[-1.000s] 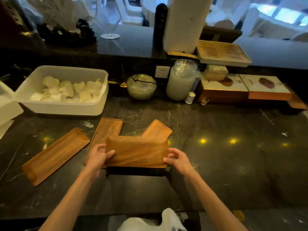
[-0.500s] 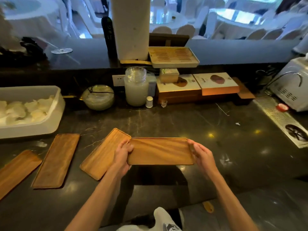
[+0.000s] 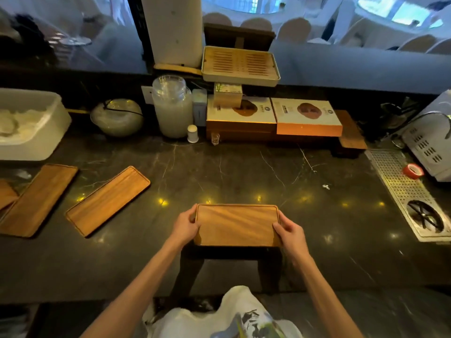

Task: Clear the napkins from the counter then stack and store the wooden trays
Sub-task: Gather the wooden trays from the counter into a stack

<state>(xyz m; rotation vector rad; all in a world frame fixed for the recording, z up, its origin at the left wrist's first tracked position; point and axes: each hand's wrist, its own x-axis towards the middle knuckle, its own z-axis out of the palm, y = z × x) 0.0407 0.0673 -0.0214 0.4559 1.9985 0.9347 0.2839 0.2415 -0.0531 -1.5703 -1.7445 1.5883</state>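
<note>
I hold a rectangular wooden tray by its two short ends, lifted a little above the dark marble counter. My left hand grips its left end and my right hand grips its right end. Three more wooden trays lie flat on the counter to the left: one angled tray, a second further left, and a third cut off by the frame edge. A white plastic bin holding crumpled white napkins stands at the far left.
Along the back wall stand a glass bowl, a large glass jar, a small white bottle, boxed goods and a slatted tray. A metal drip grate, red tape roll and white machine fill the right.
I have carried the held tray to the right, away from the other trays, and my view has swung right. The trays on the counter have stayed where they lay.
</note>
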